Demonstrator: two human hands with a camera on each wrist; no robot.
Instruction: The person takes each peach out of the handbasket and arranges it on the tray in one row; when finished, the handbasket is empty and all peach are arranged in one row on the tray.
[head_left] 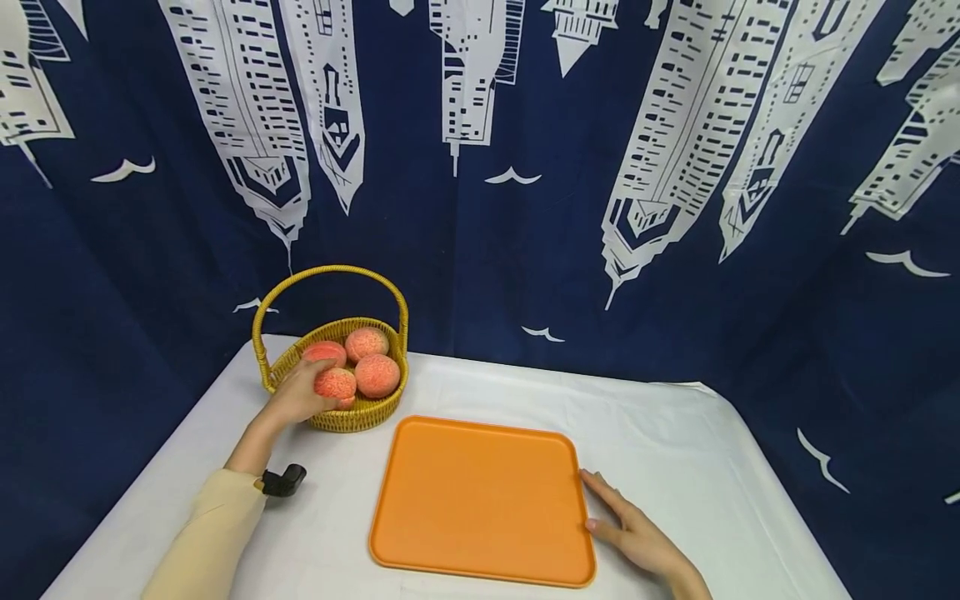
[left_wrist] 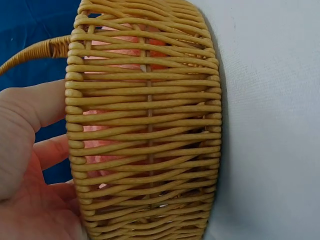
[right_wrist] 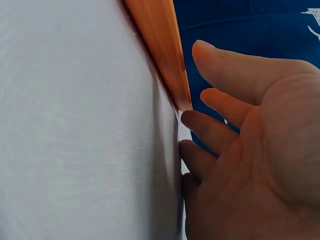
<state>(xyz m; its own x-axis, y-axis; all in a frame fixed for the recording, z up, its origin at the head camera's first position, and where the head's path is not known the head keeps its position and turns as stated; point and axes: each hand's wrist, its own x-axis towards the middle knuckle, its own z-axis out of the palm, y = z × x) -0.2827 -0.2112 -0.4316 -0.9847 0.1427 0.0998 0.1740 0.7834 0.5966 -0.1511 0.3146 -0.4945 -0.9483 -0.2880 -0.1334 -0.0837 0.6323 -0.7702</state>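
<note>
In the head view a yellow wicker basket (head_left: 348,421) with an arched handle holds several round peaches (head_left: 377,376). My left hand (head_left: 298,396) reaches over its near-left rim, fingers and thumb on either side of a speckled reddish peach (head_left: 335,383), gripping it. The left wrist view shows the basket's woven wall (left_wrist: 145,120) hiding the left fingertips. An orange rectangular tray (head_left: 483,500) lies flat on the table. Beside its right edge rests my right hand (head_left: 637,533), fingers extended, index fingertip and thumb at the rim. Nothing is in the right palm (right_wrist: 235,185).
A white cloth (head_left: 660,433) covers the table. Behind it hangs a dark blue curtain (head_left: 525,267) printed with white buildings and birds. The basket stands at the table's back left, its handle (head_left: 330,268) rising above the fruit. A black strapped device (head_left: 285,481) sits on the left wrist.
</note>
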